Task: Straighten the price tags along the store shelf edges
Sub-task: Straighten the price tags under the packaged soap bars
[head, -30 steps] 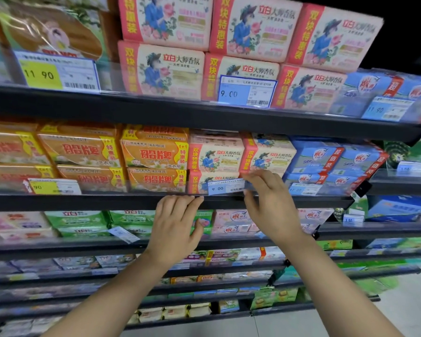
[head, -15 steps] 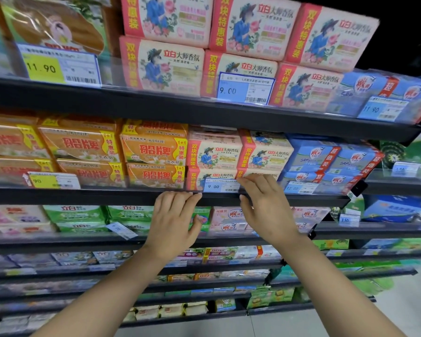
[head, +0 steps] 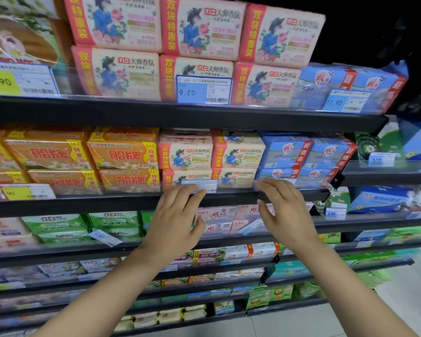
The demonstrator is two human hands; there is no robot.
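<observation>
Along the second shelf edge (head: 107,203), my left hand (head: 175,215) rests spread, fingertips touching the blue price tag (head: 199,186); my right hand (head: 282,210) hovers loosely spread beside it. Tag appears light, flexible: slide by its edges.

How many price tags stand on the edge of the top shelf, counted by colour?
Yellow-and-white paper price tag: 1
Blue-and-white paper price tags: 2
Total: 3
</observation>
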